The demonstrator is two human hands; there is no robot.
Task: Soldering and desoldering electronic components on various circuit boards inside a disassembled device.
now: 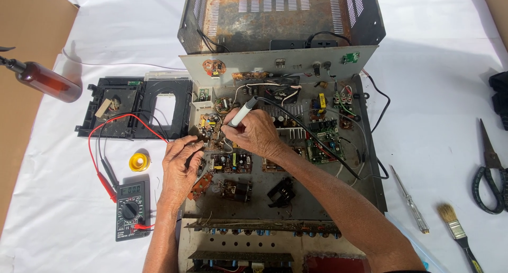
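An opened metal chassis (370, 172) full of circuit boards lies in front of me on a white sheet. My right hand (253, 134) grips a grey-handled soldering iron (243, 112) like a pen, its tip down on a small board (210, 127) at the chassis's left side. A black cord (317, 143) runs from the iron across the boards. My left hand (180, 164) rests on the chassis's left edge beside that board, fingers pinched together next to the tip; what they hold is too small to see.
A rusty metal cover (280, 16) stands behind the chassis. A black plastic panel (135, 106), a yellow solder spool (139, 162) and a multimeter (132, 209) with red and black leads lie left. A brown bottle (47, 81) is far left. Screwdriver (410, 204), brush (457, 233) and scissors (489, 170) lie right.
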